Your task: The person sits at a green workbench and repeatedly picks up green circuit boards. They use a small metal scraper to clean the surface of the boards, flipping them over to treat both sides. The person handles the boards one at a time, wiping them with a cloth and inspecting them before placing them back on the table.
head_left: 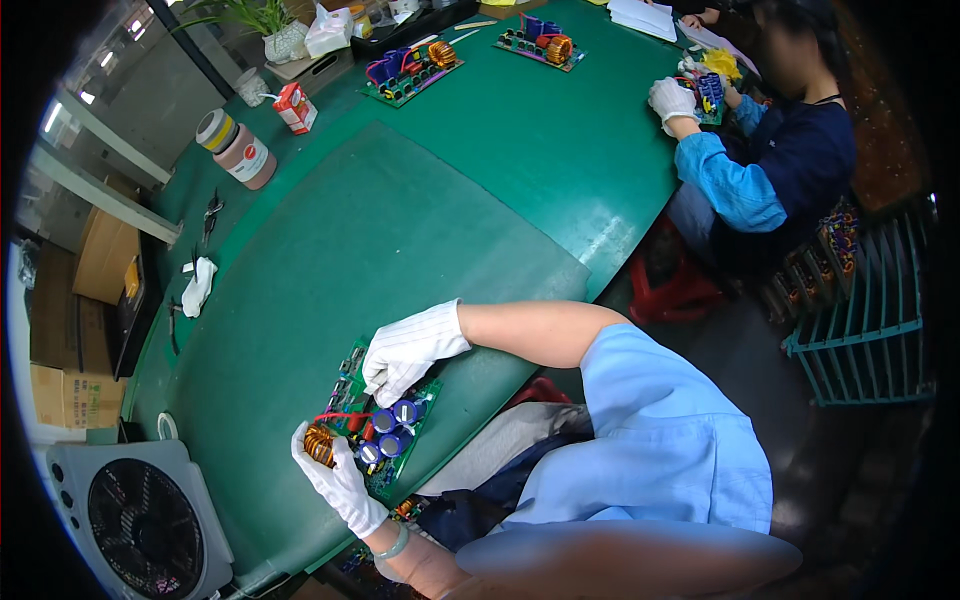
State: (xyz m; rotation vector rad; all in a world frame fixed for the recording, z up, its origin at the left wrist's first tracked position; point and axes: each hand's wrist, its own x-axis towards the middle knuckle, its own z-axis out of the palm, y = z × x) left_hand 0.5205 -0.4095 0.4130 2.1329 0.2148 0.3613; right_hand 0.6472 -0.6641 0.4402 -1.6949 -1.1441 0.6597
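Note:
A green circuit board (408, 455) lies on the green mat by the table's near edge. It carries several blue cylindrical capacitors (390, 443), red wires and a copper-wound coil (318, 445). My left hand (345, 490), in a white glove, wraps its fingers and thumb around the coil at the board's left end. Over the board's far edge, my white-gloved right hand (405, 355) has its fingers bent and pressed together, pointing down at the components. Whatever those fingertips hold, if anything, is hidden.
A white fan (145, 520) stands at the lower left. Pliers (211, 215), a white cloth (199, 287), a pink-brown bottle (244, 155) and a red carton (295, 108) line the left side. Two similar boards (412, 75) lie farther back. A co-worker (770, 180) handles another board at right.

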